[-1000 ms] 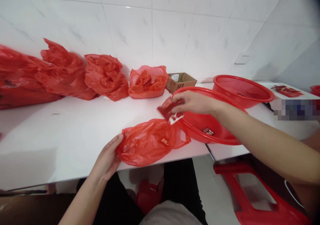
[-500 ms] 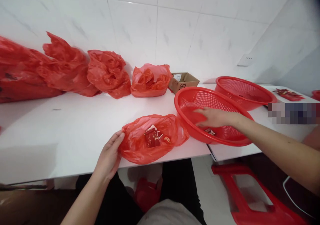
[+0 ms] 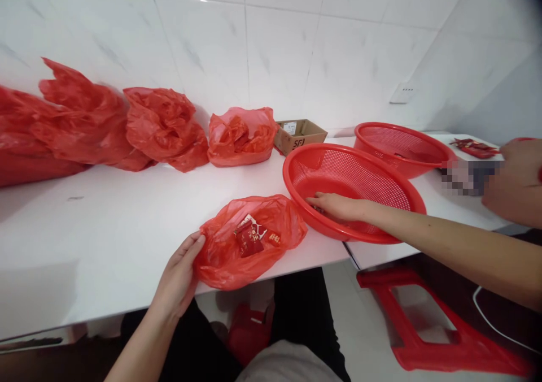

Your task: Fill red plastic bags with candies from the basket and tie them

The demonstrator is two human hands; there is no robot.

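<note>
1. At the white counter [image 3: 105, 229], seen from the head camera: the left hand [image 3: 178, 280] lay spread, fingertips against a red plastic bag [image 3: 220, 260] just to its right, with red packets [image 3: 249, 241] inside.
2. The right hand [image 3: 336, 205] reached flat-fingered into the red basket [image 3: 359, 173] beside the bag; whether it gripped anything could not be told.

bag [image 3: 220, 260] left of near basket [image 3: 351, 170] | packet [image 3: 249, 241] in bag | box [image 3: 300, 135] behind both

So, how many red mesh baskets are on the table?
2. The near basket sits beside the open red bag, with the right hand inside it; the far basket stands behind it, farther right. Others may be hidden at right.
</note>
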